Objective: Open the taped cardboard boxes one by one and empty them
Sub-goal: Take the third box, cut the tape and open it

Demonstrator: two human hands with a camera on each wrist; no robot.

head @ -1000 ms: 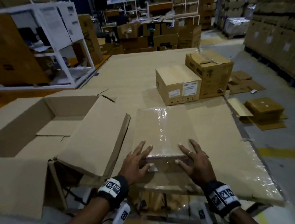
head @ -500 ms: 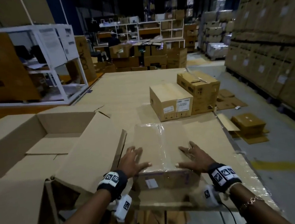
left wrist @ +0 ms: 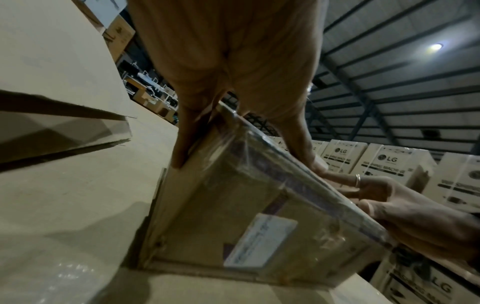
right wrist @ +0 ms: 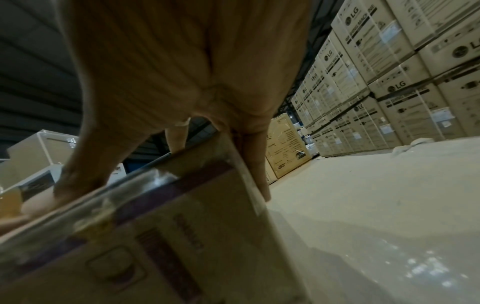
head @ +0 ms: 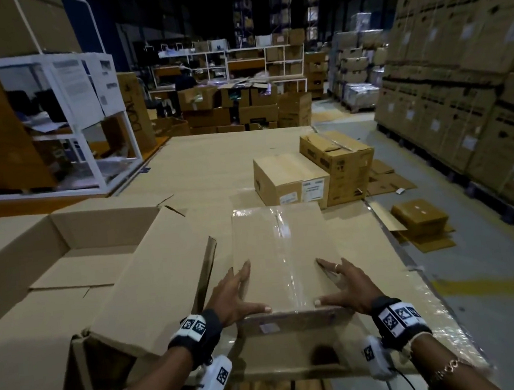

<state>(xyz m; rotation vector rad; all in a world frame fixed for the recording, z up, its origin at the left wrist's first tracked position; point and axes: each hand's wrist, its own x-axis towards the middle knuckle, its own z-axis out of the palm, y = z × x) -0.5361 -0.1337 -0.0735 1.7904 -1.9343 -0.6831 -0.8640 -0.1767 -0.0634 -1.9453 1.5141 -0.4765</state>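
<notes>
A brown cardboard box (head: 281, 255) with a clear tape strip along its top lies on the cardboard-covered table (head: 216, 167), near the front edge. My left hand (head: 236, 293) clasps its near left corner: straight fingers run along the left side, the thumb lies on the near top edge. My right hand (head: 341, 284) mirrors this at the near right corner. The left wrist view shows the box's (left wrist: 246, 216) labelled near face, my left hand (left wrist: 233, 82) and my right hand (left wrist: 415, 216). In the right wrist view my right hand (right wrist: 194, 82) straddles the box (right wrist: 155, 236) corner.
A large open carton (head: 76, 241) stands at the left, one flap (head: 151, 281) hanging close to the taped box. Two more closed boxes (head: 291, 179) (head: 340, 162) sit farther back on the table. Flattened cardboard (head: 419, 221) lies on the floor at the right, below stacked cartons (head: 472, 82).
Both hands slid from lying flat on the box's top to its near corners, thumbs on the near edge. The head view tilted up.
</notes>
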